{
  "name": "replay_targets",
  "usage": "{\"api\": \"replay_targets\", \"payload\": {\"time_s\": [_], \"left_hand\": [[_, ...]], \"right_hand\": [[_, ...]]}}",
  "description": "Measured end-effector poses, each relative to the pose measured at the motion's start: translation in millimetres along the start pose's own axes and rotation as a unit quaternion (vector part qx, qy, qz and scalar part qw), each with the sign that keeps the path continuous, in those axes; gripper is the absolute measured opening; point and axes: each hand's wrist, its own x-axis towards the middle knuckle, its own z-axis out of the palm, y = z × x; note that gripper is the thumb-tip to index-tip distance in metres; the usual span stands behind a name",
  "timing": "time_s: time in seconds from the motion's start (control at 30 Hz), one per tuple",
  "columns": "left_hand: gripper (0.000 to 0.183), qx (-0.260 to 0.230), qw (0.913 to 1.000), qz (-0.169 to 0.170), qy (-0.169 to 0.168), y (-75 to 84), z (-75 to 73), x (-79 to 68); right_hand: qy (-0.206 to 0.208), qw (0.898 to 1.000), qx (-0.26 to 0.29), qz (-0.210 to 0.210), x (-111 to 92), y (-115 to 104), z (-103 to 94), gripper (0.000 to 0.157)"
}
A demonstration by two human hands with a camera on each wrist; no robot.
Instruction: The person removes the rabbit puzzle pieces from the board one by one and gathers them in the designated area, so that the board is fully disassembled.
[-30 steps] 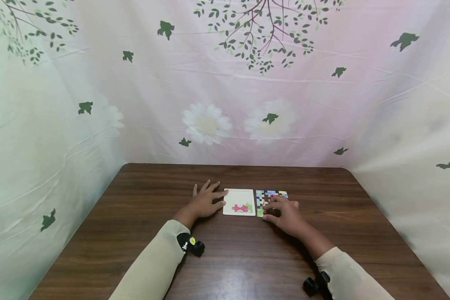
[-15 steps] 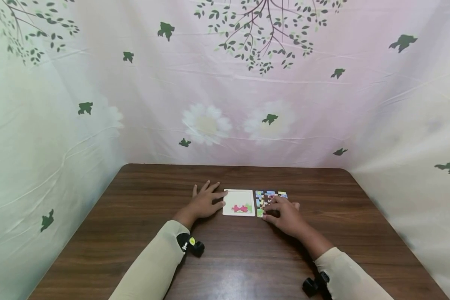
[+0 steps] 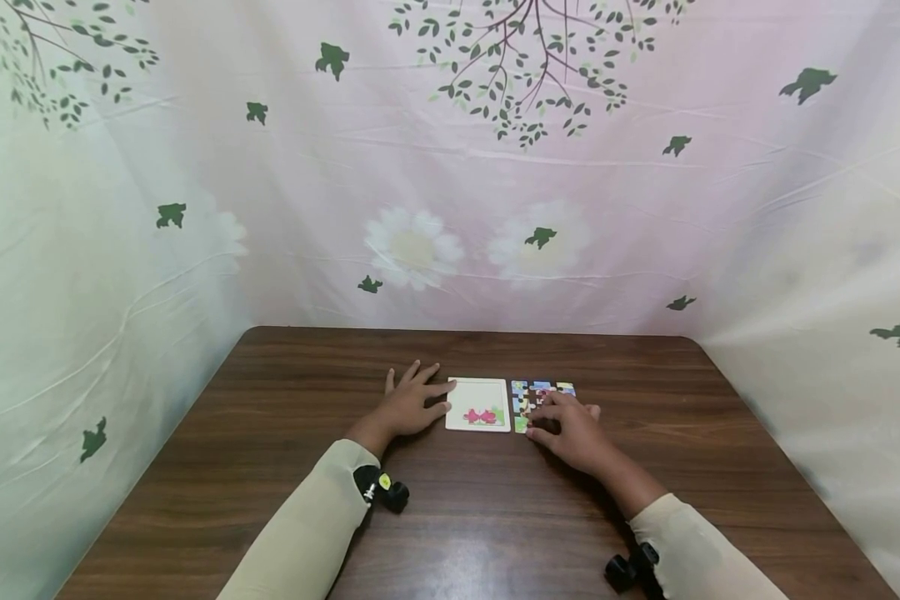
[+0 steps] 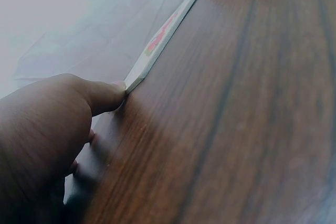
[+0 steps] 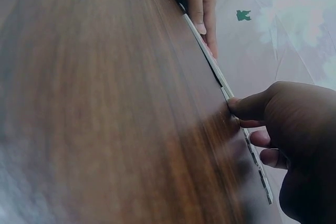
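A white square puzzle board (image 3: 472,392) lies flat on the table, with pink-and-green pieces (image 3: 483,417) at its lower right. My left hand (image 3: 407,408) spreads its fingers on the table, thumb and index finger touching the board's left edge. Just right of the board sits a block of colourful jigsaw pieces (image 3: 520,406), with dark gaps showing between some. Over this block my right hand (image 3: 576,432) is bent down, pinching a puzzle piece at the near side between thumb and fingers. From the right wrist view, the right thumb (image 5: 242,107) meets the block's near edge. The hand hides much of the block.
The brown wooden table (image 3: 435,533) carries the board and pieces near its far side. A printed cloth (image 3: 465,183) with leaves, birds and flowers hangs behind and on both sides. Black wrist cameras (image 3: 396,497) are strapped over the light sleeves (image 3: 300,533).
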Motion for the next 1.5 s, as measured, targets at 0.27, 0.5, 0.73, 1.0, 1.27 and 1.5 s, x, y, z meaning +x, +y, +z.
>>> {"api": "replay_targets", "payload": {"time_s": [0.27,0.5,0.73,1.0,1.27,1.5], "left_hand": [[0.051,0.000,1.0000,0.000,0.000,0.0,0.0,-0.9],[0.051,0.003,1.0000,-0.001,-0.001,-1.7,2.4,0.4],[0.051,0.001,1.0000,-0.002,-0.001,-1.3,1.4,-0.5],[0.051,0.002,1.0000,-0.001,-0.001,-2.7,2.9,0.9],[0.052,0.004,1.0000,0.003,-0.005,-3.2,3.1,1.0],[0.051,0.000,1.0000,-0.001,-0.007,-1.0,1.0,0.6]], "right_hand": [[-0.010,1.000,-0.005,0.012,0,1,0.5,0.016],[0.003,1.000,-0.004,0.001,0,1,1.2,0.016],[0.052,0.998,-0.002,-0.033,3,-1,4.2,0.010],[0.071,0.995,0.010,-0.068,14,-11,14.0,0.010],[0.047,0.996,0.029,-0.069,30,-26,25.9,0.011],[0.010,0.999,0.009,-0.052,39,-46,30.6,0.015]]}}
